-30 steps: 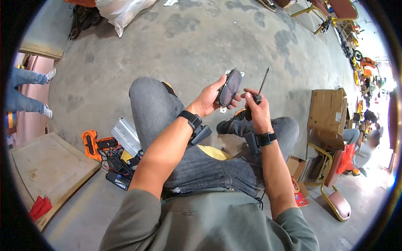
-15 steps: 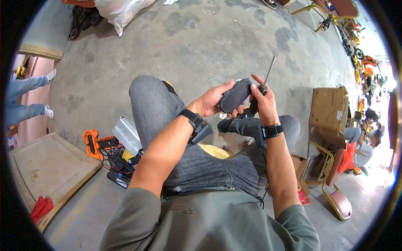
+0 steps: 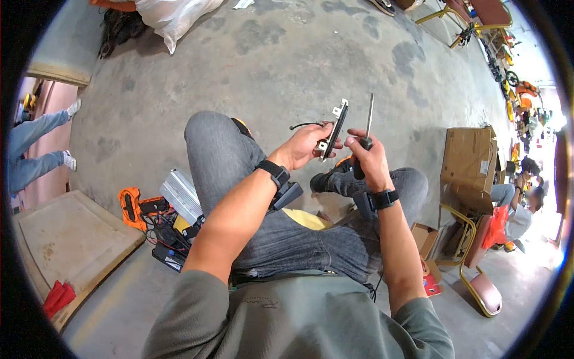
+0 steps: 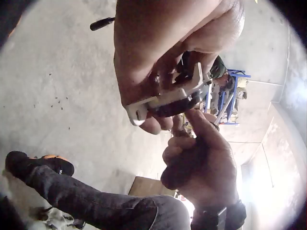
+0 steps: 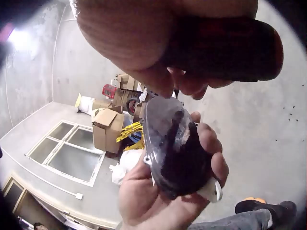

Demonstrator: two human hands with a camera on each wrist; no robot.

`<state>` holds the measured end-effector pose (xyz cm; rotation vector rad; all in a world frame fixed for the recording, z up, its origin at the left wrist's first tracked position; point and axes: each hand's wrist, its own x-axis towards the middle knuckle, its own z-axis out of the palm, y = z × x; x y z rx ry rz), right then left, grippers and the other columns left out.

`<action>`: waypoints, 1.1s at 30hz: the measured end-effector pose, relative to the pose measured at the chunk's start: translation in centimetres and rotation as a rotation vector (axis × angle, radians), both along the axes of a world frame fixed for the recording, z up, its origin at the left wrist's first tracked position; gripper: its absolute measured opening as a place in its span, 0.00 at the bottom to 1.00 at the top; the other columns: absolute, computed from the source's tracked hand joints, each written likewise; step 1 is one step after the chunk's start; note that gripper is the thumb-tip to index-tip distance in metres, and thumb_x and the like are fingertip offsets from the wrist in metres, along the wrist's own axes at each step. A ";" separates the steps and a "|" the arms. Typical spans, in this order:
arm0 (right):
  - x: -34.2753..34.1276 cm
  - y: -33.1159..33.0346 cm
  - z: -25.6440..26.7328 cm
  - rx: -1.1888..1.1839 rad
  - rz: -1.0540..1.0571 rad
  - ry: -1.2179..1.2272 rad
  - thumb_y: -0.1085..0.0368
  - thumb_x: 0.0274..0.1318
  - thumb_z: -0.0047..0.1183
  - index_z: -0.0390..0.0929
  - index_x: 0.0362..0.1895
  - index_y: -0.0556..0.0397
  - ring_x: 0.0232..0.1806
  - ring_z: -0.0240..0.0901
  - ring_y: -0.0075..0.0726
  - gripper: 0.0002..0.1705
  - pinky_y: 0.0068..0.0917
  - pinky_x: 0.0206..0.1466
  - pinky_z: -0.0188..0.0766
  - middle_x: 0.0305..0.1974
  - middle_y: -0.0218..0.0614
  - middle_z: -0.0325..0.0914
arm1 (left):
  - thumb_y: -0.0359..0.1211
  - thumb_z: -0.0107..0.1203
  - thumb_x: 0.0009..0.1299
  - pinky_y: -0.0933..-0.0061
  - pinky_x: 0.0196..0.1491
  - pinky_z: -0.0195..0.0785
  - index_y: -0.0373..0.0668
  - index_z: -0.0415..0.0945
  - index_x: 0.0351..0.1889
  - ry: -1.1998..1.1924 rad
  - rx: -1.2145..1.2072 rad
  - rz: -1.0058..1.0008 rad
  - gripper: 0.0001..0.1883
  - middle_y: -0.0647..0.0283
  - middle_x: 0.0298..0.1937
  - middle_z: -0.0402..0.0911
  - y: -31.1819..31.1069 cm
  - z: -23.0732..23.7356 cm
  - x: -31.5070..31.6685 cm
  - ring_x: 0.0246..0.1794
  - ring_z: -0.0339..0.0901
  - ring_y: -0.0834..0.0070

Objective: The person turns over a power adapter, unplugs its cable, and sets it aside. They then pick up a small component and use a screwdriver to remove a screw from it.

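Observation:
In the head view my left hand [image 3: 302,146] holds a dark oval part [image 3: 336,131] edge-on, its metal brackets facing left and a short black cable trailing over the hand. The right wrist view shows the glossy dark face of this oval part [image 5: 177,148] across the left palm [image 5: 148,203]. A screwdriver [image 3: 366,134] is gripped in my right hand [image 3: 373,164], shaft pointing up, just right of the part. In the left wrist view a white bracket [image 4: 139,115] sticks out beside the left fingers, and the right hand [image 4: 206,167] is close below.
Around the crossed legs [image 3: 221,161] lies concrete floor. An orange tool [image 3: 131,206], a silver finned box [image 3: 181,194] and cables lie at the left. A wooden panel [image 3: 72,245] is farther left. Cardboard box [image 3: 466,158] and chair [image 3: 481,290] stand at the right, near another person.
The left hand has turned the oval part from face-up to edge-on, bringing its brackets and cable into sight. My right hand, still gripping the screwdriver, has moved slightly left and down, away from the part.

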<state>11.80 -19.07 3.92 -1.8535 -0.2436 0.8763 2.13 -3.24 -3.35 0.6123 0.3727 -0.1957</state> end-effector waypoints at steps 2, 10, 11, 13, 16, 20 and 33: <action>-0.9 0.3 0.2 -0.017 0.024 0.007 0.61 0.57 0.61 0.75 0.52 0.60 0.25 0.67 0.18 0.22 0.18 0.27 0.66 0.29 0.27 0.74 | 0.44 0.42 0.78 0.68 0.47 0.76 0.43 0.73 0.51 -0.015 0.029 0.015 0.17 0.62 0.45 0.82 0.1 0.0 0.0 0.46 0.81 0.71; -2.0 0.7 -0.8 0.052 0.051 0.089 0.60 0.54 0.64 0.66 0.61 0.62 0.24 0.67 0.19 0.34 0.19 0.26 0.66 0.35 0.32 0.76 | 0.40 0.50 0.76 0.75 0.40 0.70 0.51 0.64 0.63 0.006 0.173 0.003 0.19 0.65 0.48 0.80 0.1 1.4 -0.3 0.44 0.77 0.78; -2.0 0.6 -1.0 0.100 0.029 0.130 0.60 0.54 0.65 0.65 0.62 0.62 0.24 0.67 0.20 0.36 0.19 0.25 0.66 0.36 0.33 0.77 | 0.40 0.50 0.76 0.75 0.40 0.70 0.51 0.64 0.63 0.004 0.172 0.004 0.19 0.65 0.48 0.80 0.1 1.4 -0.2 0.44 0.77 0.78; -1.9 0.7 -0.8 0.093 0.020 0.138 0.62 0.53 0.64 0.64 0.63 0.62 0.23 0.67 0.20 0.36 0.19 0.25 0.66 0.38 0.34 0.76 | 0.38 0.52 0.75 0.75 0.40 0.69 0.52 0.66 0.62 -0.041 0.109 0.021 0.18 0.66 0.49 0.79 0.1 1.9 -0.3 0.44 0.76 0.78; -2.1 0.9 -0.8 0.105 0.004 0.138 0.64 0.53 0.64 0.63 0.63 0.62 0.23 0.68 0.20 0.36 0.19 0.25 0.66 0.39 0.35 0.76 | 0.39 0.52 0.75 0.74 0.42 0.69 0.50 0.68 0.60 -0.054 0.182 0.074 0.17 0.67 0.49 0.79 -0.4 1.0 0.0 0.46 0.75 0.78; -2.2 1.0 -1.1 0.068 0.049 0.085 0.65 0.51 0.64 0.65 0.61 0.62 0.23 0.68 0.20 0.34 0.20 0.24 0.66 0.39 0.35 0.77 | 0.39 0.52 0.75 0.72 0.44 0.69 0.50 0.70 0.59 -0.077 0.197 0.119 0.16 0.68 0.50 0.78 -0.6 0.8 0.1 0.50 0.75 0.79; -2.7 0.9 -2.0 -0.192 0.084 -0.299 0.55 0.43 0.66 0.67 0.59 0.64 0.50 0.75 0.47 0.41 0.35 0.54 0.70 0.48 0.53 0.76 | 0.38 0.42 0.78 0.75 0.59 0.60 0.37 0.75 0.54 -0.004 0.413 0.099 0.18 0.66 0.49 0.80 -2.7 0.7 -0.3 0.53 0.72 0.79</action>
